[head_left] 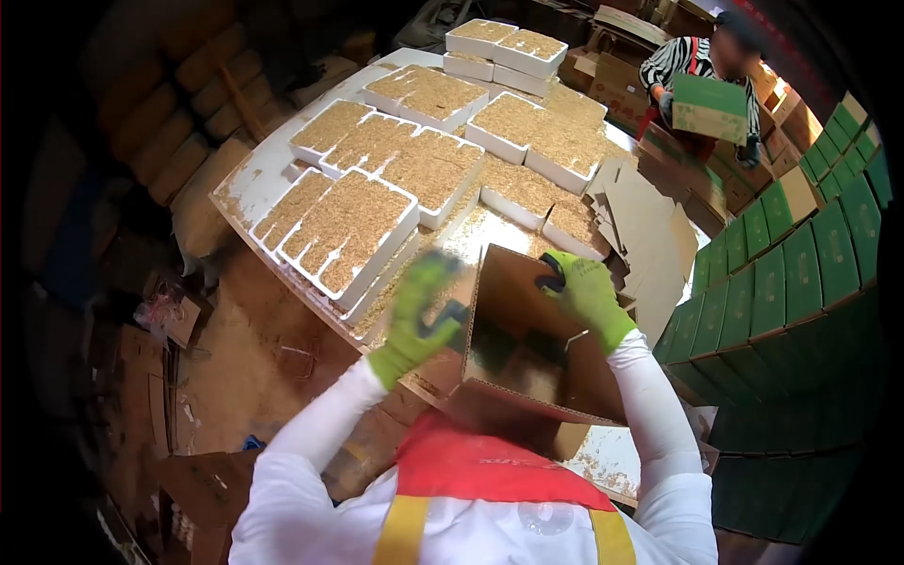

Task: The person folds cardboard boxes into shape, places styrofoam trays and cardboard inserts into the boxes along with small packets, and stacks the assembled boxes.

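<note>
Worktable (pixel 247 181) runs diagonally ahead of you, its pale top carrying many shallow white trays filled with tan, crumbly material. Along your right, green boxes (pixel 777 240) stand in long rows, stacked in layers. Beyond the table's far right side, a co-worker in a striped top (pixel 667 64) holds a green carton (pixel 708 111) in front of the body. Nearest you on the left half of the table, a filled white tray (pixel 356 229) rests on others, beyond your left hand. Your open cardboard box (pixel 527 306) sits at the table's near edge, just in front of your body and between your two gloved hands, its mouth tipped up toward you and its brown inside showing. Flat cardboard pieces (pixel 650 221) lie overlapping just past it, to the right. Your right hand (pixel 584 285), in a yellow-green glove, is at the box's far right side, its dark fingertips bent over the opening; you cannot tell whether they pinch the wall. Your left hand (pixel 421 303), blurred, is just left of the box, thumb and fingers spread apart with nothing between them, the thumb pointing toward the box's left wall.
</note>
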Tool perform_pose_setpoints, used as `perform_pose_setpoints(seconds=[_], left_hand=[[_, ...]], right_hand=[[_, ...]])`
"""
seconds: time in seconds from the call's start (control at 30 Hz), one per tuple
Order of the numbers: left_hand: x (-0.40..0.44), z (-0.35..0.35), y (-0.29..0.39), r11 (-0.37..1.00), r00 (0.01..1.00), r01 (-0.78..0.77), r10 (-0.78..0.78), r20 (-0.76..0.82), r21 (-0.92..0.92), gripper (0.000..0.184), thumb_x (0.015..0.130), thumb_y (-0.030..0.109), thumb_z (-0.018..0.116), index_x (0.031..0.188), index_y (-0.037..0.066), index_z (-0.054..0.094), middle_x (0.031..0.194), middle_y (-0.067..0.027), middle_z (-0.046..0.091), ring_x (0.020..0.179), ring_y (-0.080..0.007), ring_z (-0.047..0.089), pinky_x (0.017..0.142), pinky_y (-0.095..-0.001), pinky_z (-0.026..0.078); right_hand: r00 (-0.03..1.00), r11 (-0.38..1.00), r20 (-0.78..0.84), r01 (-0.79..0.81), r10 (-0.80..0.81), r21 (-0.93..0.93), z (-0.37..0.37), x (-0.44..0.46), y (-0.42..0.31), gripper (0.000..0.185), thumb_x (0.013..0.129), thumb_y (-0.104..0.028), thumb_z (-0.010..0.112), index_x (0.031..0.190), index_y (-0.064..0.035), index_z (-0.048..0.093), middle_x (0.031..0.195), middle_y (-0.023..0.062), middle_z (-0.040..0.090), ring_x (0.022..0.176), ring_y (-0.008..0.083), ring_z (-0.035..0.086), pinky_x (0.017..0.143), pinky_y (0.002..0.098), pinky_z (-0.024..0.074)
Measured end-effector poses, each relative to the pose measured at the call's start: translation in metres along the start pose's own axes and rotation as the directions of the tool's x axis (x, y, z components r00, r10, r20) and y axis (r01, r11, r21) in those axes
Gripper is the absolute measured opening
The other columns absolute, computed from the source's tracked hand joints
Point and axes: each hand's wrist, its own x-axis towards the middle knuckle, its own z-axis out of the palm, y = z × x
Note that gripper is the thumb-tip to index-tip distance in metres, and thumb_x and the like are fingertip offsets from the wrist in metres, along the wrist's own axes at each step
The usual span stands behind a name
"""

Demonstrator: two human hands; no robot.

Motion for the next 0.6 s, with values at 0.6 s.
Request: perform_pose_setpoints(seconds=[0.6], left_hand=[[0.031, 0.037, -0.058, 0.772, 0.915, 0.402, -0.362, 0.178, -0.492, 0.037, 0.088, 0.029, 0.06, 0.12, 0.01, 0.064, 0.129, -0.0107, 0.056, 0.123, -0.0289, 0.048, 0.106, -0.0444, 0.035]], right_hand=[[0.775, 0.939, 0.632, -0.209, -0.011, 0.273, -0.035, -0.079, 0.013, 0.064, 0.073, -0.045, 0.081, 0.121, -0.0063, 0.063, 0.116, 0.0152, 0.065, 0.105, 0.0327, 0.062, 0.091, 0.0399, 0.0487]])
